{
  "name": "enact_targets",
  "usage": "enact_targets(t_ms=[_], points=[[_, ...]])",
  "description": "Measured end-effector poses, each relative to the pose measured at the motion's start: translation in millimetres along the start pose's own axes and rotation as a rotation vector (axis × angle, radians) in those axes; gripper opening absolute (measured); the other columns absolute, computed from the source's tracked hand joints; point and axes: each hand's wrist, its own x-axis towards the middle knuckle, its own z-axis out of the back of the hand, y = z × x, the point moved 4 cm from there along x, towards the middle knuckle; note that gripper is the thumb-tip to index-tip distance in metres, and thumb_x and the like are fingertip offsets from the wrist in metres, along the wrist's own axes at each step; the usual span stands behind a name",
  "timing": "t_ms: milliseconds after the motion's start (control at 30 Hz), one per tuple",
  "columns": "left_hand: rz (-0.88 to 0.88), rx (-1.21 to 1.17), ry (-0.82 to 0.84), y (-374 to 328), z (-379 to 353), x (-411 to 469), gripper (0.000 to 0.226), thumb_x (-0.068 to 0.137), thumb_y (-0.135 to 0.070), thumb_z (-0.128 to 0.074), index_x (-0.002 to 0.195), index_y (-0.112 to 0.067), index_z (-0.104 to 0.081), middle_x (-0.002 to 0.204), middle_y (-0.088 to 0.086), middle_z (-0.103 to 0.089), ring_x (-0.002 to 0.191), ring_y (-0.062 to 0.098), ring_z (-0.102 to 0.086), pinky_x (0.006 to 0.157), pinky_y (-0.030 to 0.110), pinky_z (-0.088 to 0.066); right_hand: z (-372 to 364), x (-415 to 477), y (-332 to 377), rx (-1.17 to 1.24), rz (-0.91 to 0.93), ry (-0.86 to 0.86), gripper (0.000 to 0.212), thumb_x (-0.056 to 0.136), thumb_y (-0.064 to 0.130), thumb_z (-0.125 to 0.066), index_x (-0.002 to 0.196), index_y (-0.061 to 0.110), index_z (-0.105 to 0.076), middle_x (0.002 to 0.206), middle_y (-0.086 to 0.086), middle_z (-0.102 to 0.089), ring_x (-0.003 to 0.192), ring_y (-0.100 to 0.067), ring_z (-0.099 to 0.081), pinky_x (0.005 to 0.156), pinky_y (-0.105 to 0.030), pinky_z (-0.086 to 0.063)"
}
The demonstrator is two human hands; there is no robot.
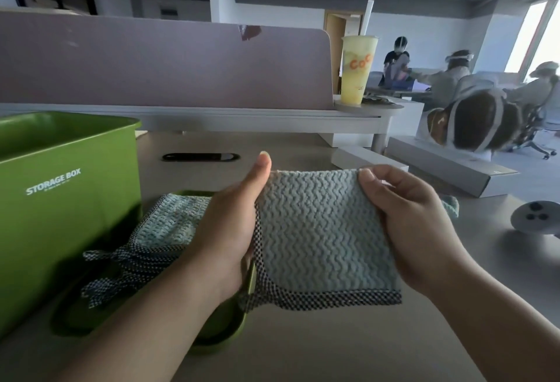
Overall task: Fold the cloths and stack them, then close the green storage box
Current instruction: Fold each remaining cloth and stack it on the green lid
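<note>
I hold a folded pale blue-green cloth (321, 236) with a wavy weave and a black-and-white checked hem up above the desk. My left hand (233, 224) grips its left edge, thumb raised. My right hand (406, 224) pinches its upper right corner. The green storage box (60, 199) stands open at the left, marked "STORAGE BOX". Its green lid (221, 330) lies flat on the desk beside it. A second folded cloth (163, 230) of the same kind lies on the lid, partly hidden by my left arm.
A desk partition (151, 60) runs along the back, with a yellow drink cup (357, 69) at its right end. A black cable slot (200, 157) is in the desk. A round grey stand (536, 218) sits at the right edge. People sit at desks beyond.
</note>
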Motion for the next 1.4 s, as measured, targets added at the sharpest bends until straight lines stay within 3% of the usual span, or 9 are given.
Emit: enact_targets(t_ms=[200,433,567,667,767,900,1100,1233,1400], points=[[0.220,-0.253,0.348,7,-16,-6,0.049,0.071,-0.046,-0.064,0.099,-0.006,-0.073,0.097,0.017,-0.074,0.080,0.028,-0.071,0.071,0.038,-0.057,4,0,-10,0.101,-0.271,-0.067,0.017,0.092,0.016,-0.058,0.091,0.002,-0.067,0.078,-0.013,-0.065,0.062,-0.025,-0.060,0.051,-0.028,-0.055],[0.168,-0.119,0.187,17,-6,6,0.032,0.084,-0.029,-0.062,0.106,-0.007,-0.071,0.102,0.014,-0.074,0.088,0.029,-0.071,0.073,0.036,-0.055,-7,0,-23,0.198,-0.551,0.252,0.046,0.079,0.036,-0.060,0.109,0.003,-0.068,0.099,-0.014,-0.071,0.081,-0.025,-0.068,0.070,-0.031,-0.054],[0.132,-0.091,0.135,14,-1,8,0.030,0.083,-0.029,-0.065,0.103,-0.008,-0.071,0.099,0.015,-0.075,0.089,0.033,-0.071,0.080,0.042,-0.056,-7,1,-19,0.200,-0.486,0.304,0.027,0.083,0.014,-0.061,0.103,-0.004,-0.065,0.094,-0.016,-0.073,0.074,-0.025,-0.071,0.060,-0.027,-0.057],[0.046,-0.090,0.138,9,-2,8,0.032,0.083,-0.034,-0.065,0.102,-0.010,-0.072,0.099,0.011,-0.075,0.093,0.031,-0.070,0.089,0.044,-0.053,-4,4,-20,0.228,-0.484,0.273,0.036,0.084,0.011,-0.060,0.115,-0.007,-0.059,0.100,-0.018,-0.071,0.079,-0.028,-0.069,0.063,-0.031,-0.058],[0.001,-0.260,0.145,6,-1,9,0.037,0.092,-0.038,-0.047,0.103,-0.013,-0.072,0.100,0.007,-0.074,0.091,0.026,-0.065,0.081,0.040,-0.049,-2,4,-20,0.255,-0.524,0.267,0.040,0.081,0.015,-0.061,0.117,-0.002,-0.060,0.103,-0.016,-0.070,0.077,-0.028,-0.068,0.066,-0.034,-0.057],[-0.063,-0.374,0.213,-3,-1,5,0.043,0.091,-0.015,-0.030,0.110,-0.018,-0.069,0.096,0.008,-0.069,0.078,0.023,-0.060,0.070,0.037,-0.049,0,4,-17,0.291,-0.545,0.230,0.033,0.073,0.015,-0.063,0.104,0.005,-0.067,0.092,-0.012,-0.073,0.066,-0.024,-0.069,0.061,-0.030,-0.057],[-0.212,-0.081,0.069,-9,-1,2,0.033,0.094,-0.012,-0.047,0.096,-0.031,-0.075,0.088,-0.002,-0.077,0.068,0.015,-0.069,0.050,0.026,-0.052,-3,1,-16,0.287,-0.546,0.229,0.030,0.085,0.024,-0.056,0.074,0.005,-0.076,0.079,-0.012,-0.073,0.059,-0.023,-0.070,0.055,-0.028,-0.057],[-0.215,-0.101,0.002,-8,2,3,0.032,0.093,-0.011,-0.052,0.087,-0.031,-0.076,0.086,-0.005,-0.077,0.074,0.012,-0.072,0.053,0.025,-0.054,1,9,-18,0.361,-0.472,0.133,0.023,0.092,0.020,-0.047,0.098,0.007,-0.064,0.092,-0.014,-0.061,0.075,-0.026,-0.059,0.069,-0.031,-0.049],[-0.203,-0.155,-0.003,-8,2,8,0.021,0.089,-0.013,-0.059,0.095,-0.024,-0.076,0.092,0.002,-0.077,0.083,0.017,-0.073,0.062,0.028,-0.054,-1,9,-15,0.270,-0.366,0.222,0.026,0.088,0.007,-0.041,0.089,0.002,-0.067,0.096,-0.017,-0.057,0.086,-0.028,-0.051,0.079,-0.037,-0.041]])
